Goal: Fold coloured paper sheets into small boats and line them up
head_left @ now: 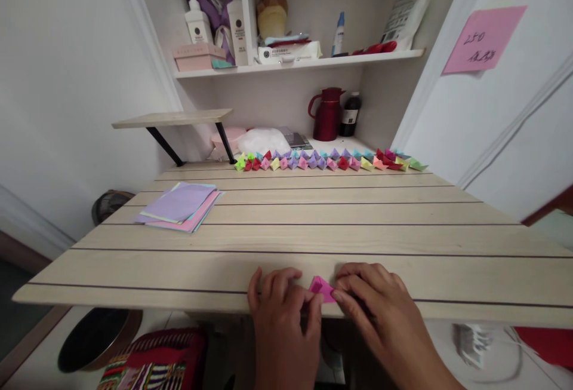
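Note:
A small folded piece of pink paper [320, 286] lies at the near edge of the pale wooden table [313, 235]. My left hand [282, 306] pinches its left side with curled fingers. My right hand [371, 300] presses and grips its right side with closed fingertips. Most of the paper is hidden under my fingers. At the far side of the table runs a long row of several small folded paper shapes [329, 160] in many colours.
A stack of coloured paper sheets [179, 206] lies at the left of the table. A red kettle [327, 113] and a dark bottle [350, 114] stand at the back. A pink note [483, 39] is stuck to the right wall. A shelf [299, 63] above holds bottles and boxes.

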A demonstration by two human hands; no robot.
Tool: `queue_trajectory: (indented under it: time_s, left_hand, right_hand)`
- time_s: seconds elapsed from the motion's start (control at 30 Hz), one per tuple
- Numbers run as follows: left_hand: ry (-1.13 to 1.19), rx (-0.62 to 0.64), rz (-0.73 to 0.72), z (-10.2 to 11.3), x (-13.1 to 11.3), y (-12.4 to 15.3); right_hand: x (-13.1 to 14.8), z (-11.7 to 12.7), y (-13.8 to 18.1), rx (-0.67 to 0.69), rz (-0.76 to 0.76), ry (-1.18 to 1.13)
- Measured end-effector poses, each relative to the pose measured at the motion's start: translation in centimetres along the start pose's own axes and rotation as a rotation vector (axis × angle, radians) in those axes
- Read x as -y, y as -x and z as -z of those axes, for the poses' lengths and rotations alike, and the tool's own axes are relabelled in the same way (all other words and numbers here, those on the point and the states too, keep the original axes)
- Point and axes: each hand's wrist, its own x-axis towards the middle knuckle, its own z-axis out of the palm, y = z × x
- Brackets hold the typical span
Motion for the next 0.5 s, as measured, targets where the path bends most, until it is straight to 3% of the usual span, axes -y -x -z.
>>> queue_trajectory:
  time_s: [0.3, 0.5]
  left_hand:
    - [-0.162, 0.019, 0.063, -0.5, -0.4, -0.3]
    - [-0.262, 0.126, 0.075, -0.8, -0.6, -1.1]
  right_hand:
    - [0.9, -0.6, -0.7, -0.008, -0.048, 0.131]
    - [0.9, -0.9, -0.9, 0.009, -0.075, 0.176]
